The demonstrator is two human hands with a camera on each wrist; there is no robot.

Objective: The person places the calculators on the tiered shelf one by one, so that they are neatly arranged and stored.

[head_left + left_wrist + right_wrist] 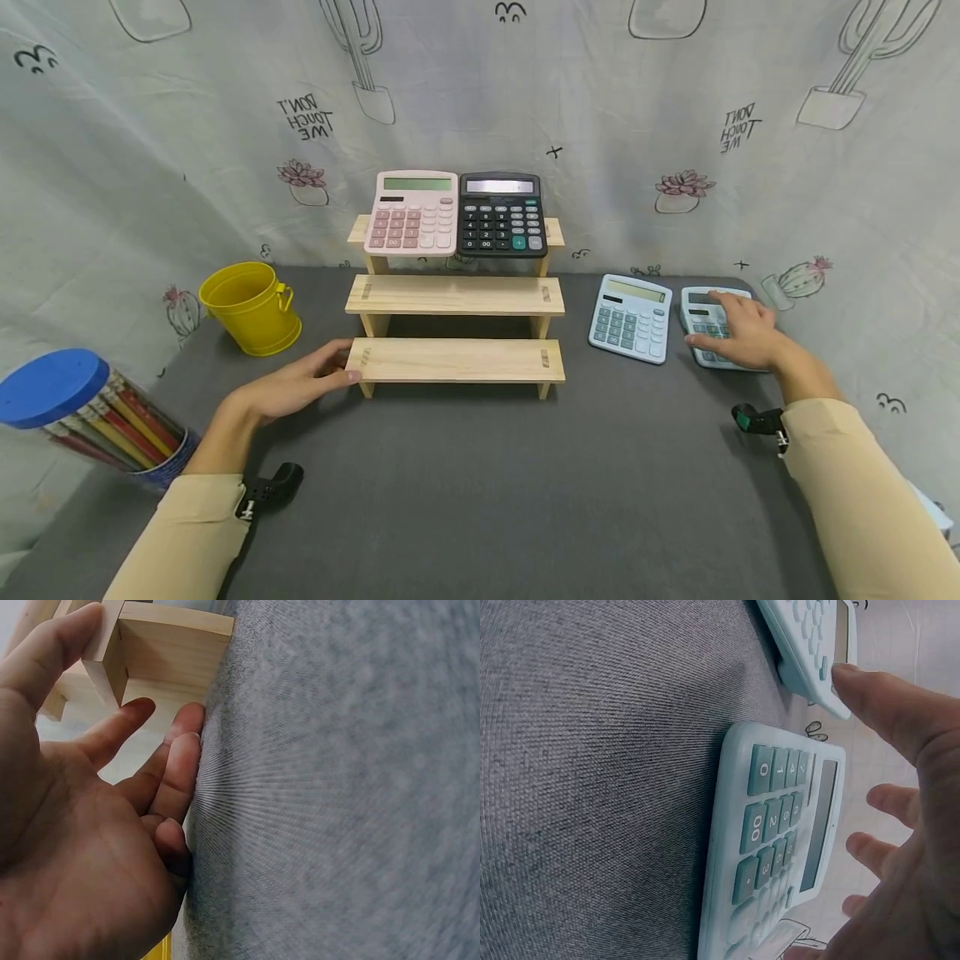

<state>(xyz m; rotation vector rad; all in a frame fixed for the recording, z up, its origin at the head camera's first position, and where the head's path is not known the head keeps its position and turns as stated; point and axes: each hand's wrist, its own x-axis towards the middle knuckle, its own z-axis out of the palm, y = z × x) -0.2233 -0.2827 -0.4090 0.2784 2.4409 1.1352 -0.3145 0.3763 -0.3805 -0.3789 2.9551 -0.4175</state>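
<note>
A three-tier wooden stand (453, 296) bears a pink calculator (412, 213) and a black calculator (502, 215) side by side on its top step. My left hand (300, 383) holds the left end of the lowest step between thumb and index finger; in the left wrist view the other fingers are loosely bent beside the wooden step (105, 656). On the right lie two light blue calculators, the nearer-to-stand calculator (631, 319) and the outer calculator (697, 310). Over the outer calculator (769, 825) my right hand (738, 333) reaches with spread fingers, not gripping it.
At the left stands a yellow bucket (251, 308). Nearer to me is a pencil tub with a blue lid (52, 387), beside the left forearm. Grey cloth (480, 492) covers the table, and a printed curtain (465, 92) hangs behind it.
</note>
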